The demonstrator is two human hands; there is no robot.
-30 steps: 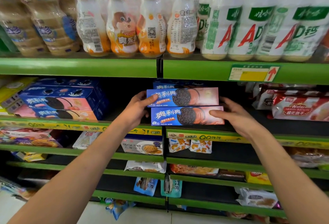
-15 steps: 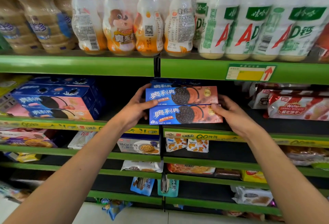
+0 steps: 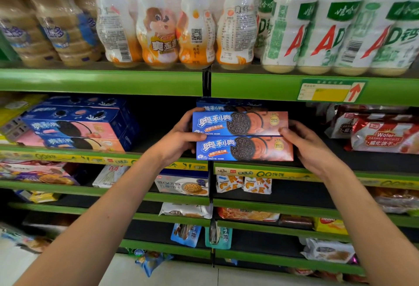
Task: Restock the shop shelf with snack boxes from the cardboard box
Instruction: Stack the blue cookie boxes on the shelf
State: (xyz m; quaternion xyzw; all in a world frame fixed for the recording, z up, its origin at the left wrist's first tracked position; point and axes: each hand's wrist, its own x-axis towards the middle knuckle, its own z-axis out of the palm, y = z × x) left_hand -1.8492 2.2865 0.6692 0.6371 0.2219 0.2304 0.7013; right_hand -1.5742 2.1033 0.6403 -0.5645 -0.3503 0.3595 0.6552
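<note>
Snack boxes (image 3: 242, 136) drawn nearer, hands unmoved

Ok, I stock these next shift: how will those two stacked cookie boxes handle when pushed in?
The stacked cookie boxes look like stiff card, so probably rigid. Their glossy faces may let the top one slide. The left hand and right hand squeezing the ends likely steady them.

Green shelf (image 3: 102, 80) is carrying drink bottles (image 3: 158, 27); tier below is bearing blue cookie boxes (image 3: 74, 126) left, wafer packs (image 3: 381, 138) right
</note>
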